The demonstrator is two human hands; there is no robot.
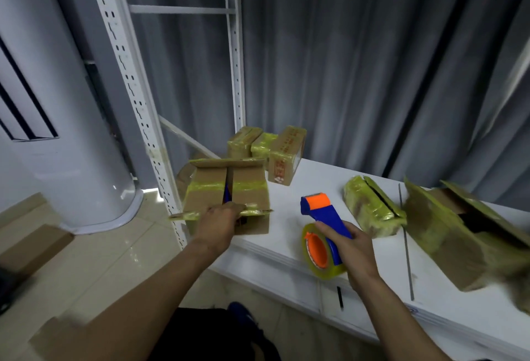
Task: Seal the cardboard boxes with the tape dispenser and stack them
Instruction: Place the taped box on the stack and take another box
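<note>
Left hand: the left hand (219, 224) takes the near flap of the cardboard box (249, 188); its grip is closed on this flap.
Right hand: the right hand (354, 251) has its grip closed around the handle of the tape dispenser (318, 211).
Cardboard box: it stands on the left corner of the table (286, 217). Its top flaps lie almost together with a narrow gap between them, and a band of yellowish tape goes across them.
Tape dispenser: blue and orange, held over the near table edge, to the right of the cardboard box and apart from it. The tape roll (318, 251) is beside the hand.
Other boxes: small taped boxes (284, 157) stand together behind the cardboard box. One taped box (372, 205) lies right of the dispenser. A larger open box (447, 231) is at the far right, blurred.
Background: a white shelf post (134, 102) and a grey curtain (372, 59).
</note>
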